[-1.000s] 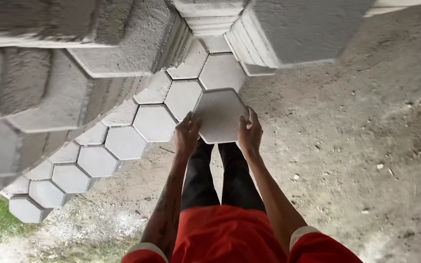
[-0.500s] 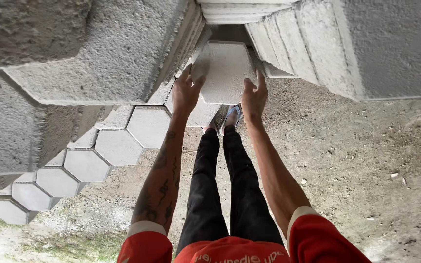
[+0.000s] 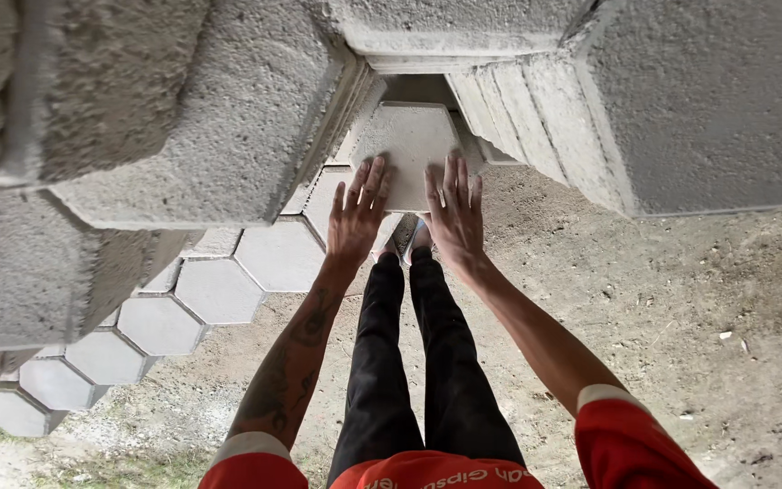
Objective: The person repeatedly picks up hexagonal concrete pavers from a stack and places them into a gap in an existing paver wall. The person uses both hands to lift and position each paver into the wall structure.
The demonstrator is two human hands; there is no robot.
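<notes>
While your left hand [image 3: 357, 215] and right hand [image 3: 455, 214] press open-palmed on the hexagonal paver [image 3: 406, 138], fingers spread, gripping nothing, it lies just beyond both fingertips, equally near.

Your left hand [image 3: 356, 217] and right hand [image 3: 453, 215] reach forward side by side, arms nearly straight, palms down and fingers spread flat against the hexagonal concrete paver [image 3: 406, 138], one at each of its near corners.

Hexagonal concrete paver [image 3: 406, 140] — pale grey, flat face up, whole — sits in the gap between stacked blocks, above the laid row of hexagons.
</notes>
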